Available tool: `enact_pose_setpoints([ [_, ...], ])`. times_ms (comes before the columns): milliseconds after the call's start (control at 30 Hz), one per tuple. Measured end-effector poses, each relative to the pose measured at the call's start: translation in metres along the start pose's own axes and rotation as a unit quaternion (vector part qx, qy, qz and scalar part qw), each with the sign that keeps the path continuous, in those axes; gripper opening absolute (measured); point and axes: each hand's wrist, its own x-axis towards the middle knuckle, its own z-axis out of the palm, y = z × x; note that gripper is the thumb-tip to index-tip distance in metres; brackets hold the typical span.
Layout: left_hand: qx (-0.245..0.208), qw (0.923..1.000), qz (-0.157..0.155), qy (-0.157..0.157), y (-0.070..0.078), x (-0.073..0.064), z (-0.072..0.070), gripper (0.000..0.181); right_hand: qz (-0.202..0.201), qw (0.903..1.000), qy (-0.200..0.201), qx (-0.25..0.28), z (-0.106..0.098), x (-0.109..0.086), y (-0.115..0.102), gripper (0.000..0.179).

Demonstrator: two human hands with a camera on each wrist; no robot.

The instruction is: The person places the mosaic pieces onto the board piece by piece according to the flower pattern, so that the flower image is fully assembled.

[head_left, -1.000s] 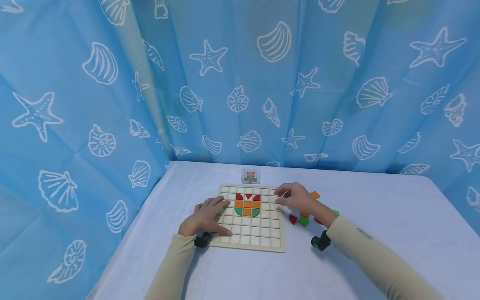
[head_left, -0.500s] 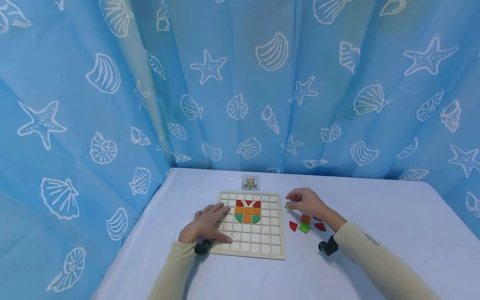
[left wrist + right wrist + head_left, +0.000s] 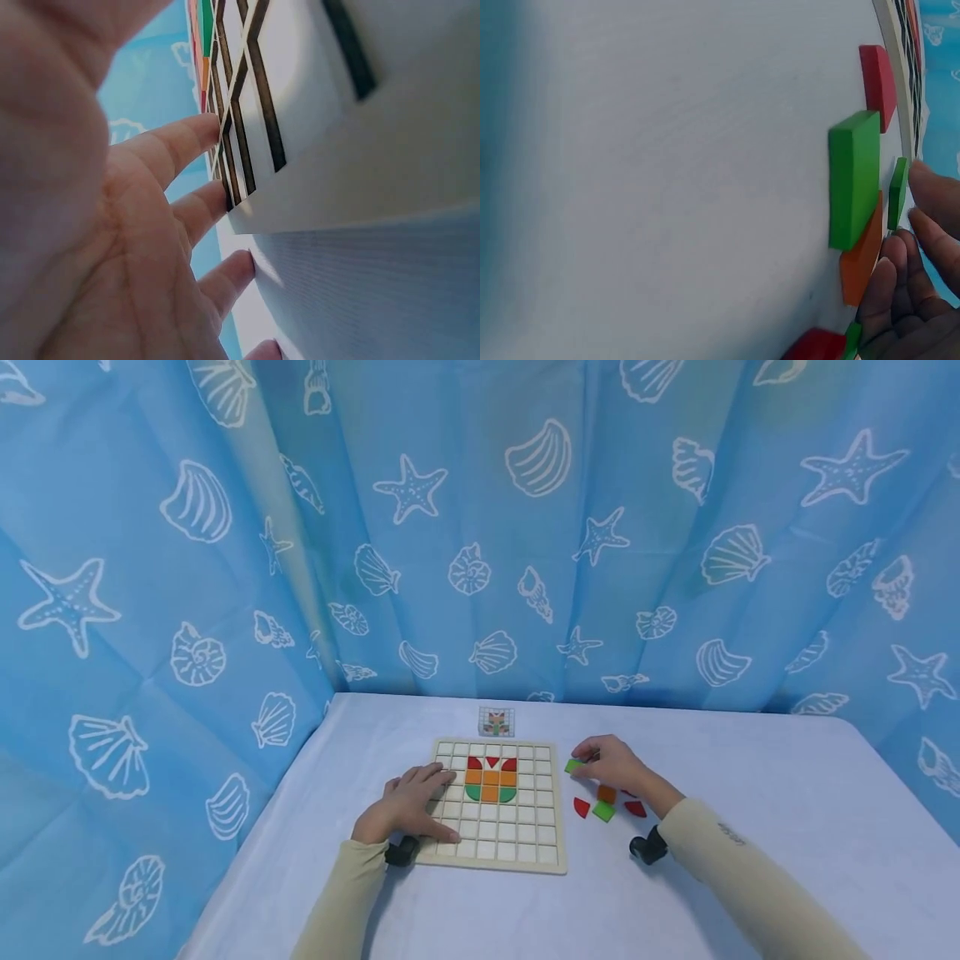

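My left hand [image 3: 408, 803] rests spread on the left side of a wooden grid board [image 3: 498, 863], its fingers on the white squares and frame. In the left wrist view, the fingertips [image 3: 206, 133] touch the board's edge. Red, orange and green tiles [image 3: 491, 779] form a tulip-like figure on the upper middle of the board. To the right of the board, my right hand [image 3: 618, 767] pinches a small green tile [image 3: 573, 766] at thumb and fingertips, low over the table. The right wrist view shows this green tile [image 3: 898, 193] beside the thumb; the exact contact is partly hidden.
Below the right hand lie a green tile [image 3: 603, 812], an orange tile [image 3: 607, 793] and red curved pieces [image 3: 581, 807]. Behind the board is a small pattern card [image 3: 497, 722]. A blue shell-print curtain [image 3: 480, 527] hangs behind the white-covered table [image 3: 720, 760].
My right hand has moved from the board's right edge out to the right, where the green tile now shows at its fingertips. The left hand stays on the board. The head view shifted slightly.
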Motion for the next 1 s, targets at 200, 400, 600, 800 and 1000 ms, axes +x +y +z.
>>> enact_pose_setpoints([
  [200,-0.008,0.9999,0.007,0.003,0.002,-0.002,0.000,0.101,0.014,0.9993,0.011,-0.031,0.003,0.000,-0.004,0.039],
  [400,-0.017,0.9998,0.004,-0.001,0.002,-0.004,0.000,0.101,0.018,0.9988,0.003,-0.045,0.005,-0.004,-0.009,0.035],
  [600,-0.003,1.0000,0.002,0.005,0.003,-0.001,-0.001,0.102,0.032,0.9985,0.007,-0.044,0.005,-0.003,-0.013,0.034],
  [800,-0.007,0.9999,0.001,0.008,0.004,-0.002,-0.002,0.101,0.033,0.9980,0.003,-0.055,0.005,-0.003,-0.017,0.032],
  [1000,-0.008,1.0000,-0.002,0.004,0.001,0.000,0.001,0.102,0.018,0.9975,0.004,-0.068,0.006,-0.003,-0.017,0.028],
])
